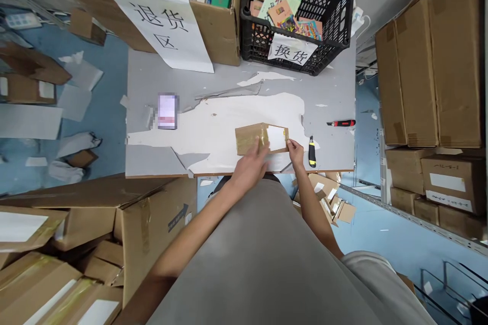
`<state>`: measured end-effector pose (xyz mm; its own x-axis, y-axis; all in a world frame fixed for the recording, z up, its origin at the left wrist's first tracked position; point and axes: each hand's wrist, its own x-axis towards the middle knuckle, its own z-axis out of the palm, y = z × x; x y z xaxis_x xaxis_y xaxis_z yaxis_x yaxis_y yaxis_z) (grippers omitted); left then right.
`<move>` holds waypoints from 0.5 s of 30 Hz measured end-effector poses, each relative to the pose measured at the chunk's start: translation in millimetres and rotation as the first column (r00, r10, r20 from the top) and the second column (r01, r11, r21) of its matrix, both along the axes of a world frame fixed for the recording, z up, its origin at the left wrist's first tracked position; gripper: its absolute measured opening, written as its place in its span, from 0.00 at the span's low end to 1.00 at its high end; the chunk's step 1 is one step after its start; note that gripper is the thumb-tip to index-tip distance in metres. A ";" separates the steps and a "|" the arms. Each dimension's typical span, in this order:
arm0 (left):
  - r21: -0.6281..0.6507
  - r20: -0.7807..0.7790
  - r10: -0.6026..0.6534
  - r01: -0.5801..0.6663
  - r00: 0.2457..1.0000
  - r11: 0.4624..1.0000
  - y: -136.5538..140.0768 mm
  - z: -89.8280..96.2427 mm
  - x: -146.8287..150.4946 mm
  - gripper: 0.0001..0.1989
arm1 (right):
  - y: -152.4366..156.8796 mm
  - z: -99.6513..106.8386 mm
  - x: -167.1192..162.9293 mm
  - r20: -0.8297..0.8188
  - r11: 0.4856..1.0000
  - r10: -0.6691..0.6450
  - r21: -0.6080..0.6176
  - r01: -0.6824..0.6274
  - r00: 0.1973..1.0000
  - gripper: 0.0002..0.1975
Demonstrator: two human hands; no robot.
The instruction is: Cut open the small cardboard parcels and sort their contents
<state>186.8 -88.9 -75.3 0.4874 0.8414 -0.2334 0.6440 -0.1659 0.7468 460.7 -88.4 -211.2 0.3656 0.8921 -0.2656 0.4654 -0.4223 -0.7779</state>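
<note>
A small flat cardboard parcel (249, 138) lies on the worn white patch of the table, near its front edge. Clear tape runs over its left part, and a white label (276, 136) covers much of its right part. My left hand (249, 165) rests on the taped part with fingers stretched out, slightly blurred. At the parcel's right end, my right hand (296, 153) pinches the edge between thumb and fingers. A yellow-and-black box cutter (312, 152) lies just right of my right hand. Farther right is a red-and-black box cutter (342, 123).
A large cardboard box (224, 35) and a black plastic crate (297, 56), both holding colourful packs, stand at the table's back. A phone-like pixelated object (166, 111) lies left. Boxes fill the right shelf (438, 76) and an open carton (152, 233) at lower left.
</note>
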 end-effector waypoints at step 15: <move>-0.083 -0.001 0.699 -0.696 0.715 0.713 21.6 -92.3 -104.4 0.29 | -2.3 69.5 -119.6 0.166 0.954 0.298 -0.046 -0.295 0.940 0.20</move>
